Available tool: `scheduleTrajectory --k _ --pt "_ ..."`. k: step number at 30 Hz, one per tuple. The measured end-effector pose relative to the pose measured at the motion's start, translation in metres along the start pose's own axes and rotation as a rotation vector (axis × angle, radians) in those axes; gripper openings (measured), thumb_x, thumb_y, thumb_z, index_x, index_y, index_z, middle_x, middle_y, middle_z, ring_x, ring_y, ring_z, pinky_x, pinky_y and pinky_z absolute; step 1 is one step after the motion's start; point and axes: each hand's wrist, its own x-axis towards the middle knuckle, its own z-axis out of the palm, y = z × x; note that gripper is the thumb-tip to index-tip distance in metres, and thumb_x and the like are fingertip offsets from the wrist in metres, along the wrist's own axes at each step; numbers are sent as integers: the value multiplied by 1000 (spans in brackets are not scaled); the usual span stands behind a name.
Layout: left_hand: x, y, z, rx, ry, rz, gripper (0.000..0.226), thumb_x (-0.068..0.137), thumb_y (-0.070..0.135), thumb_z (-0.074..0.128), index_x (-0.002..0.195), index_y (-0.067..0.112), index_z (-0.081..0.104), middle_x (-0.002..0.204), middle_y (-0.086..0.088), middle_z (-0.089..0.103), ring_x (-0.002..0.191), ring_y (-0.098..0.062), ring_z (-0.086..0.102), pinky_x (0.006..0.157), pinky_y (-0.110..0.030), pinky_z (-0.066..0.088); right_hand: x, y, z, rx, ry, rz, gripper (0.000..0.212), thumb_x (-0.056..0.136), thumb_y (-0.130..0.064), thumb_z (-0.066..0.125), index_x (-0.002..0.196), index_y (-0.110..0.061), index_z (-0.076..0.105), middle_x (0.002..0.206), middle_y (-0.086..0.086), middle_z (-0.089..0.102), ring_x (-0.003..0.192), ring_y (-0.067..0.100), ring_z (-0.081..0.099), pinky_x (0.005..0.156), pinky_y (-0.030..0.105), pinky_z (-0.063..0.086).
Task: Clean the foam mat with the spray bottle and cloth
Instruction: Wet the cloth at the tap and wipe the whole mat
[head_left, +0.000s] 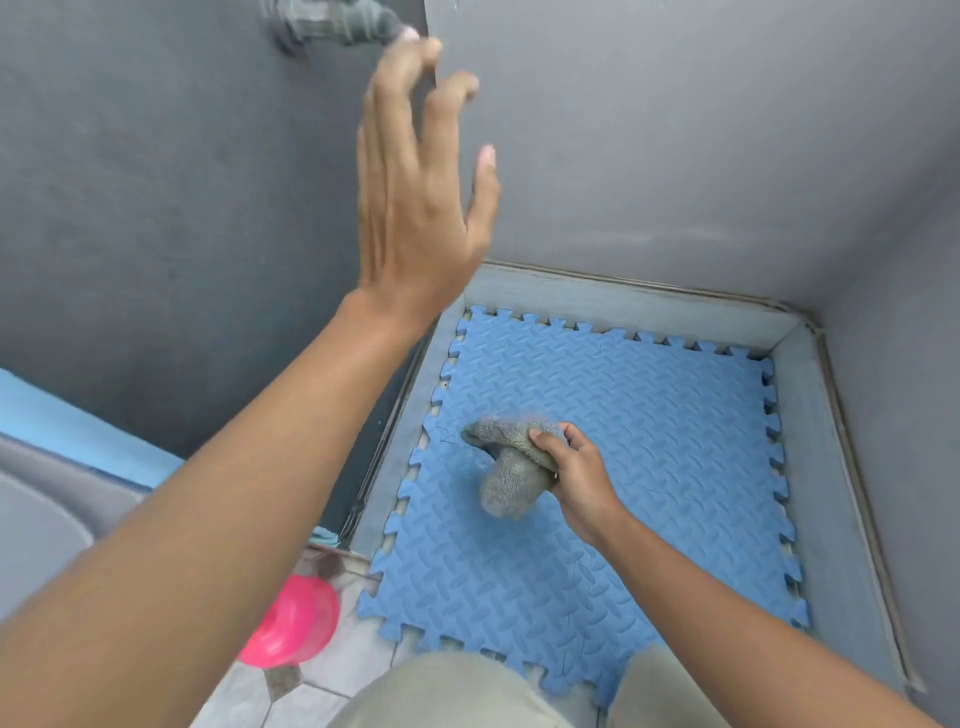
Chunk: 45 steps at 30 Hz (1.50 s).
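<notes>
A blue foam mat (649, 415) with puzzle edges lies on the floor inside a grey-bordered corner. My right hand (576, 475) grips a bunched grey cloth (511, 467) that rests on the mat's left-middle part. My left hand (421, 182) is raised high against the grey wall edge, fingers spread, holding nothing. Just above its fingertips a dark fixture (337, 23) juts from the wall, blurred. I see no spray bottle that I can identify.
A pink round container (291, 621) sits on the tiled floor (291, 691) left of the mat. Grey walls (675, 130) close in the mat on the far and right sides. My knees in beige trousers (441, 691) overlap the mat's near edge.
</notes>
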Motion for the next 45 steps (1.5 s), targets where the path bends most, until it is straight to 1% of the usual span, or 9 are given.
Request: scheduleTrajectory --k 5,9,12,16,20,26,29,37,45 --pt "-192 -25 21 -144 -737 -207 27 97 22 51 115 4 57 113 -9 53 101 -26 57 84 -41 49 40 66 -40 -978 132 -171 41 96 -28 66 134 -18 55 129 8 57 125 31 51 98 39 43" --pt "-323 -41 5 20 -1266 -594 47 96 34 54 133 5 47 127 -13 47 122 -31 49 99 -44 43 54 98 -45 -1453 -274 -428 75 88 -62 64 155 -45 33 167 6 21 152 29 17 119 53 22" --pt "-373 -41 -12 121 -1475 -625 67 89 46 61 136 2 41 134 -15 43 129 -31 38 106 -39 35 63 121 -28 -1708 -312 -569 73 85 -68 63 151 -46 40 162 7 30 143 34 30 109 56 35" --pt "-384 -42 -16 187 -1500 -527 84 82 55 65 141 2 37 143 -14 37 132 -29 33 111 -37 32 92 121 -30 -1681 -329 -903 46 90 -53 67 133 -36 64 135 10 56 109 33 55 79 47 53" --pt "-381 -48 -16 104 -1547 -529 88 80 48 72 144 3 32 148 -14 31 137 -28 27 112 -34 28 142 87 -63 -1748 -431 -1009 43 97 -42 62 139 -36 59 132 13 56 100 33 54 71 43 53" --pt "-377 -51 -14 104 -1635 -486 100 75 45 77 148 3 23 152 -15 23 141 -30 21 115 -33 22 211 16 -136 -1528 375 -582 49 101 -47 48 146 -28 52 140 21 46 119 45 46 87 57 52" --pt "-378 -50 -13 122 -1630 -497 102 74 45 78 149 2 22 152 -16 23 141 -29 21 115 -33 22 216 8 -132 -1381 511 -410 53 100 -54 47 143 -24 56 143 20 42 127 42 43 97 56 49" --pt "-377 -41 -11 160 -1587 -573 102 70 39 82 147 2 27 150 -14 28 138 -29 26 110 -34 30 67 126 -47 -1481 -386 -830 39 95 -48 57 128 -28 69 121 12 55 108 34 59 56 37 54" --pt "-379 -39 -20 132 -1534 -577 103 69 36 83 148 1 26 149 -12 32 138 -27 28 111 -34 30 111 119 -40 -1624 -881 -1141 44 90 -38 66 134 -29 66 122 13 63 94 30 61 73 40 52"
